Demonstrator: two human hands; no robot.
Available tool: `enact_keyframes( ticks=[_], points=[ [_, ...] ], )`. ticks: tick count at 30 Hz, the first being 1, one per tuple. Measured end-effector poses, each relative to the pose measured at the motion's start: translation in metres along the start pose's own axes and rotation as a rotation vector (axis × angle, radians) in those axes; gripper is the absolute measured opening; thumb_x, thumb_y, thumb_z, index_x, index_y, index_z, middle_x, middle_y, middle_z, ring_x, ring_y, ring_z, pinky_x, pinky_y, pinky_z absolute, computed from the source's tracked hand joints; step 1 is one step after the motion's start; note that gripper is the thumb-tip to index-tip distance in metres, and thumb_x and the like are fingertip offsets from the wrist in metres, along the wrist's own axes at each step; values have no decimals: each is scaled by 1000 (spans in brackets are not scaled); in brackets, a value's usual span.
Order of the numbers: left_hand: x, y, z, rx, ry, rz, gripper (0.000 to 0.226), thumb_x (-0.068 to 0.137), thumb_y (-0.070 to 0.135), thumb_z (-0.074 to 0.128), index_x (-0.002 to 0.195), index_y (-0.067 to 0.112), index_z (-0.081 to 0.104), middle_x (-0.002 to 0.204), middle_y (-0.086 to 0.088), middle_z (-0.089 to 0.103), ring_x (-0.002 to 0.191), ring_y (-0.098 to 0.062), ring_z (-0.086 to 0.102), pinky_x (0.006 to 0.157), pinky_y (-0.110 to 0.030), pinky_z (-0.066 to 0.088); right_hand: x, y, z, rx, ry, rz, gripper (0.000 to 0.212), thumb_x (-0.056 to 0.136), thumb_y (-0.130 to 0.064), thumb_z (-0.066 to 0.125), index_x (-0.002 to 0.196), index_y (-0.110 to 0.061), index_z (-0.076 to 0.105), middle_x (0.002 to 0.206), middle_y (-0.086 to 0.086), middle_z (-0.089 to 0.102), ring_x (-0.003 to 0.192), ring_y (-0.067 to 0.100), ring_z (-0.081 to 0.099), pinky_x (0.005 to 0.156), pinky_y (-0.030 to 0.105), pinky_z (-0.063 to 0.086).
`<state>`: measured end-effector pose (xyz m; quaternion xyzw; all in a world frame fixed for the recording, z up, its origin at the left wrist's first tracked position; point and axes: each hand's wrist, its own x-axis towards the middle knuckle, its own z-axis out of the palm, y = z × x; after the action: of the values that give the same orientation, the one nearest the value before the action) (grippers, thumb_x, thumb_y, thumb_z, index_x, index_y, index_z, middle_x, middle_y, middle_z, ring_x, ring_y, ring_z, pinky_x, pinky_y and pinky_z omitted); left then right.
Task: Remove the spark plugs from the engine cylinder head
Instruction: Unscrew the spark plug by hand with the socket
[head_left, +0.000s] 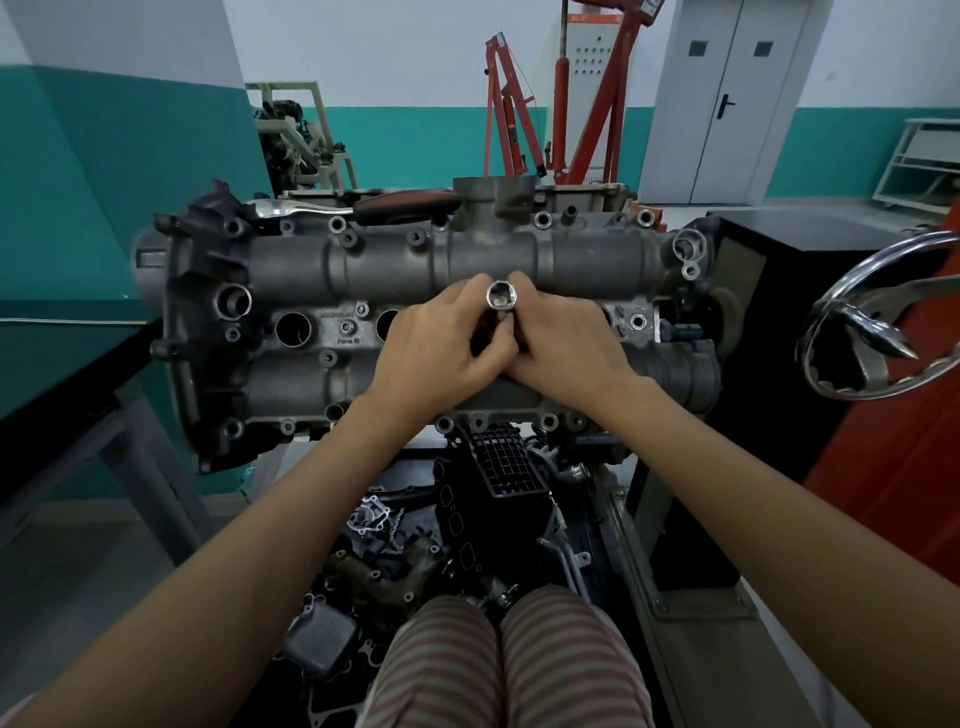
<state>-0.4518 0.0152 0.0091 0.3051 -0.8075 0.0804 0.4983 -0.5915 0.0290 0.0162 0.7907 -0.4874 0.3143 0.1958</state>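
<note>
The grey cylinder head lies across a stand in front of me. A chrome spark plug socket stands upright over the middle of the head, its open end facing me. My left hand and my right hand both grip the socket's shaft just below its top, fingers curled round it and touching each other. Two open plug wells show to the left of my hands. The well under my hands is hidden. No spark plug is in view.
A ratchet wrench with a dark handle rests along the head's far edge. A chrome handwheel juts out at the right. Loose engine parts lie below the head, a dark table is at the left, and a red hoist stands behind.
</note>
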Motion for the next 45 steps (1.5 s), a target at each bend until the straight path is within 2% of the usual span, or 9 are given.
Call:
enact_keyframes(
  ticks=[5,11,15,20,25,32,36,40,45],
  points=[
    [-1,-6,2,-19,79,34,37,85,30,57,53,17,44,44,2,42,42,-8,33,47,-18,20,1,3,4,-116,-42,17,45,86,-50,42,86,-12,65,78,9,68,76,28,62,58,29,31],
    [-1,-1,0,-29,38,14,31,85,35,51,66,10,50,58,8,42,48,-14,42,48,-24,31,2,5,6,-106,-52,-32,36,90,-38,39,100,-9,58,87,9,67,80,31,61,61,34,35],
    [0,3,0,21,-6,-3,22,85,33,45,73,16,38,65,9,40,52,-21,46,48,-26,31,1,3,4,-69,-27,-1,31,85,-36,47,98,-8,53,83,7,66,75,31,62,56,30,30],
    [1,-2,0,38,14,-42,34,87,30,61,62,6,60,47,-4,51,44,-26,52,50,-24,28,2,1,5,-128,-21,42,49,82,-53,37,92,-14,65,73,5,67,71,24,63,54,27,27],
    [1,-1,-1,20,28,-4,41,85,40,51,62,8,57,51,1,49,47,-24,52,48,-24,30,1,2,3,-82,-64,35,30,88,-32,50,76,-7,62,73,12,66,70,32,60,55,30,27],
    [1,1,0,61,5,-26,20,86,30,50,74,14,52,64,11,41,51,-14,42,46,-19,24,2,1,5,-87,-16,38,36,83,-38,45,103,-10,56,75,6,66,69,28,63,52,28,27],
    [1,-4,0,39,43,-10,40,86,39,53,65,8,68,49,-5,57,45,-22,54,49,-21,30,2,2,6,-116,-18,47,42,85,-50,42,88,-16,66,71,4,67,70,24,62,54,26,24],
    [1,-2,0,49,36,4,39,86,41,50,67,9,60,55,1,53,49,-20,52,46,-25,34,1,3,5,-90,-57,29,28,87,-33,48,74,-10,58,73,11,66,68,33,61,55,29,25],
    [0,-1,1,67,26,2,24,86,34,46,73,14,51,67,11,43,53,-20,51,50,-23,27,1,2,5,-80,-22,13,38,85,-40,41,102,-8,53,79,8,67,69,31,62,53,29,29]
  ],
)
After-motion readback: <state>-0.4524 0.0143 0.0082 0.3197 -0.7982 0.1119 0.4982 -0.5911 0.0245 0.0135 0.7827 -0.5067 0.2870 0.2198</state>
